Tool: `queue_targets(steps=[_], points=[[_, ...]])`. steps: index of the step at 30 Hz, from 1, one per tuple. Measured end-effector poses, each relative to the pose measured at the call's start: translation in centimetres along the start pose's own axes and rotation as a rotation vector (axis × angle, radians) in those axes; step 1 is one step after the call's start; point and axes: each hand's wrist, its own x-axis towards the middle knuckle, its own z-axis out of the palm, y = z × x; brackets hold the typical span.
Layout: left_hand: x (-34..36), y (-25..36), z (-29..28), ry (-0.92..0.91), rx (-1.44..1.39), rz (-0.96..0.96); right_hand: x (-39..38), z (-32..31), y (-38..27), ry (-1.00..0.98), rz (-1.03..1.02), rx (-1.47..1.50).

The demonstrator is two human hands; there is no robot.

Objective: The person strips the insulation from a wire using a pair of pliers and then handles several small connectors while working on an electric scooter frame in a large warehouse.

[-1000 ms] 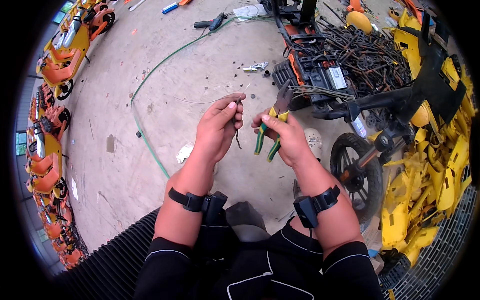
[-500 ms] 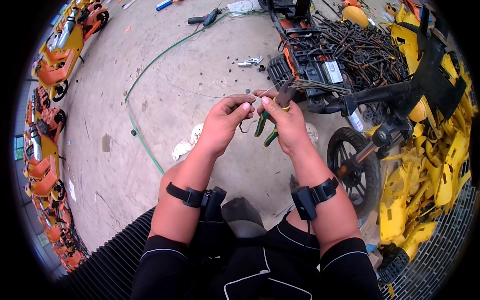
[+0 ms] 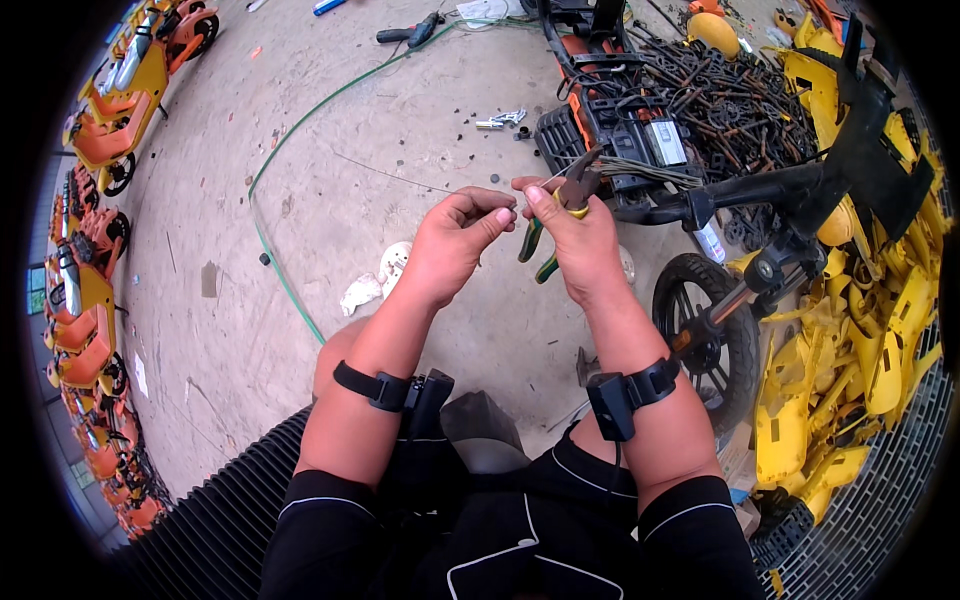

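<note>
My left hand (image 3: pixel 450 250) is closed, its thumb and forefinger pinched on a thin wire (image 3: pixel 390 174) that trails leftward above it. My right hand (image 3: pixel 580 250) grips dark-jawed pliers (image 3: pixel 576 188) with yellow-green handles, jaws pointing up, while its thumb and forefinger reach toward the left fingertips. The two hands are close together above the concrete floor; the small piece between their fingertips is too fine to make out.
At right stand a black wheel (image 3: pixel 740 340) and frame (image 3: pixel 650 210), beside yellow panels (image 3: pixel 890 350) and a dark heap of metal parts (image 3: pixel 720 110). Orange-yellow scooters (image 3: pixel 85 340) line the left. A green hose (image 3: pixel 285 285), cordless tool (image 3: pixel 405 37) and small silver parts (image 3: pixel 505 120) lie on the floor.
My hands have come closer together. My right hand has risen slightly, the pliers tilting further behind its thumb, and my left hand has shifted rightward with the wire.
</note>
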Motion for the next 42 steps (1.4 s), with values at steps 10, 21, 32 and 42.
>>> queue_targets(steps=[10, 21, 32, 42], points=[[-0.1, -0.8, -0.1, 0.147, 0.468, 0.301, 0.2, -0.6, -0.9, 0.035, -0.052, -0.184], [-0.2, -0.5, -0.1, 0.084, 0.497, 0.039, -0.2, -0.8, -2.2, 0.057, -0.065, -0.352], [-0.4, 0.1, -0.8, -0.156, 0.277, -0.028, 0.0, -1.6, -2.4, 0.087, -0.028, -0.327], [0.0, -0.8, -1.0, 0.102, 0.41, 0.139, -0.2, -1.6, -2.4, 0.053, -0.073, -0.338]])
